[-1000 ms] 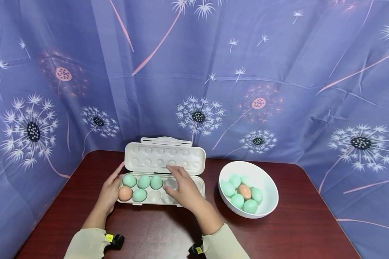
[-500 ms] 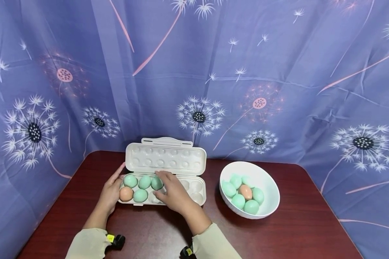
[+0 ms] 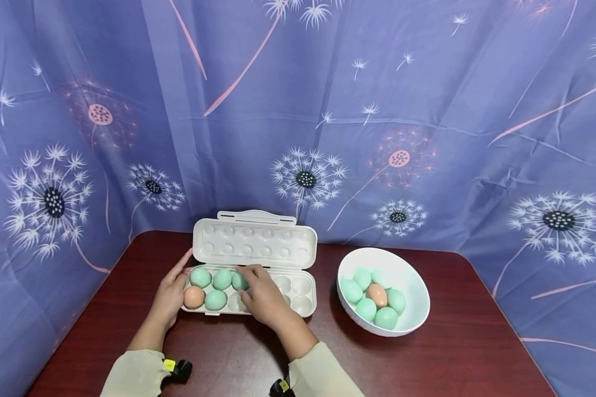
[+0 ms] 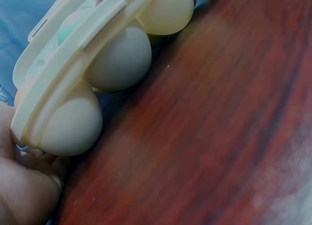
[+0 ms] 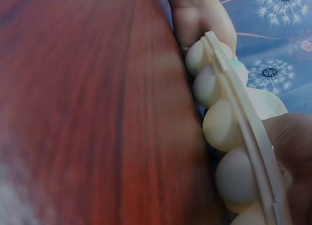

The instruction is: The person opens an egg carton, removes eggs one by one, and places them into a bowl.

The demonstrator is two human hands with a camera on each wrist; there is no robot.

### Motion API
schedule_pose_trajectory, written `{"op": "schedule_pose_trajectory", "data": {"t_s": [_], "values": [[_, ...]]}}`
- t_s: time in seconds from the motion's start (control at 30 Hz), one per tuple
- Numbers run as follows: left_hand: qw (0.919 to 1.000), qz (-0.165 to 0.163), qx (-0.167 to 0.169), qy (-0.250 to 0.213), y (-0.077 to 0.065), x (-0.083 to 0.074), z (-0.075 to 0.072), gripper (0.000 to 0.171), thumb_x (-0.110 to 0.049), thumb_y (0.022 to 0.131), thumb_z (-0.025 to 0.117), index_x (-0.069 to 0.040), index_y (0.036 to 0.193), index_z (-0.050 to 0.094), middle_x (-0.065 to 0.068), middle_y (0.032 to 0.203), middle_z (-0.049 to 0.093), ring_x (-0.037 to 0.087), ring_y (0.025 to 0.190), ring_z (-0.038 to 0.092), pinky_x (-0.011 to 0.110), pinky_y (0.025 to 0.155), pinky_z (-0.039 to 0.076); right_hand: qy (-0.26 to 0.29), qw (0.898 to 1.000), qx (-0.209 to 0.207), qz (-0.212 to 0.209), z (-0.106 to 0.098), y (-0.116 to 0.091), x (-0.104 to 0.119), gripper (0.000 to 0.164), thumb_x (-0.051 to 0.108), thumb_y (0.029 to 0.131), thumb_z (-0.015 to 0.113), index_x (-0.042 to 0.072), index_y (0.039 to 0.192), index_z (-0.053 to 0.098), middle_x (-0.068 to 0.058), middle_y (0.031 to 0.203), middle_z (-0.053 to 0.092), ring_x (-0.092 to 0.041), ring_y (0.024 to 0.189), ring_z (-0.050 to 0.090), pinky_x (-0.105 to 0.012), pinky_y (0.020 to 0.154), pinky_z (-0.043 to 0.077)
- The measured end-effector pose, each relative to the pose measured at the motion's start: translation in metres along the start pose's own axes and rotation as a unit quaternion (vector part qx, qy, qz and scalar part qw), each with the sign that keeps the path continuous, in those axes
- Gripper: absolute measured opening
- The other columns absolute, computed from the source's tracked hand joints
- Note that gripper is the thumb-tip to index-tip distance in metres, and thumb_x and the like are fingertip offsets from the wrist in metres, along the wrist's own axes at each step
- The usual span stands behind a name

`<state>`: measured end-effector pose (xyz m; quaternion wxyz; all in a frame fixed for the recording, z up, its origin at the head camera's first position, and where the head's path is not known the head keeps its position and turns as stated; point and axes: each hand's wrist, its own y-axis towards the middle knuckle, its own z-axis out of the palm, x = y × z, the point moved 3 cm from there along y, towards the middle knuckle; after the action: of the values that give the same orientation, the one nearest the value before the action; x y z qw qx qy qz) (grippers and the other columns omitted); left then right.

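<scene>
A white plastic egg carton (image 3: 298,317) lies with its lid (image 3: 254,242) swung back. Several green eggs (image 3: 216,300) and one brown egg (image 3: 193,298) sit in cups at its left part. My left hand (image 3: 169,295) holds the carton's left end; in the left wrist view some fingers (image 4: 41,159) curl under the rim. My right hand (image 3: 265,295) reaches over the middle, thumb and fingers at the rightmost green egg (image 3: 239,280) of the back row, partly covering it. In the right wrist view my right hand (image 5: 295,149) is above the rim, its fingertips hidden.
To the right stands a white bowl (image 3: 417,298) with several green eggs (image 3: 386,318) around one brown egg (image 3: 377,296). Bare cups (image 3: 302,304) show at the carton's right end. A patterned cloth (image 3: 298,110) hangs behind the dark red wooden table (image 3: 457,353).
My right hand has moved left and down over the carton, from the bare cups to the back-row green egg, its fingers drawing closer together. My left hand stays at the carton's end.
</scene>
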<state>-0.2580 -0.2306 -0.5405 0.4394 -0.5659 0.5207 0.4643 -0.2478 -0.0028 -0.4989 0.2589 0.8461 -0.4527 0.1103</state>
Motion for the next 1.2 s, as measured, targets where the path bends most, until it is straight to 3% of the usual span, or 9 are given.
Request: {"op": "schedule_pose_trajectory", "data": {"t_s": [0.67,1.0,1.2], "values": [[0.9999,-0.011,0.007,0.006,0.0,0.001,-0.001,0.051,-0.022,0.106,0.028,-0.041,0.152,0.023,0.015,0.145,0.047,-0.007,0.115,0.045,0.005,0.09,0.035,0.049,0.998,-0.019,0.041,0.007,0.002,-0.011,0.042,0.01,0.082,0.072,0.017,0.12,0.055,-0.003,0.112,0.062,-0.02,0.108,0.055,-0.031,0.094,0.045],[1.0,-0.008,0.003,0.002,0.001,0.003,-0.001,0.051,-0.02,0.105,0.029,-0.038,0.153,0.023,0.016,0.144,0.048,-0.01,0.111,0.047,0.006,0.089,0.036,0.041,0.997,-0.027,0.063,0.007,0.001,-0.012,0.049,0.017,0.084,0.073,0.017,0.13,0.057,-0.002,0.119,0.062,-0.019,0.112,0.056,-0.031,0.096,0.047],[1.0,-0.007,-0.001,0.0,0.002,0.003,-0.001,0.051,-0.02,0.105,0.03,-0.039,0.152,0.025,0.016,0.142,0.05,-0.01,0.109,0.048,0.007,0.089,0.037,0.047,0.996,-0.025,0.068,0.007,0.0,-0.011,0.046,0.016,0.085,0.073,0.018,0.129,0.06,-0.002,0.119,0.06,-0.017,0.111,0.057,-0.029,0.094,0.048]]}}
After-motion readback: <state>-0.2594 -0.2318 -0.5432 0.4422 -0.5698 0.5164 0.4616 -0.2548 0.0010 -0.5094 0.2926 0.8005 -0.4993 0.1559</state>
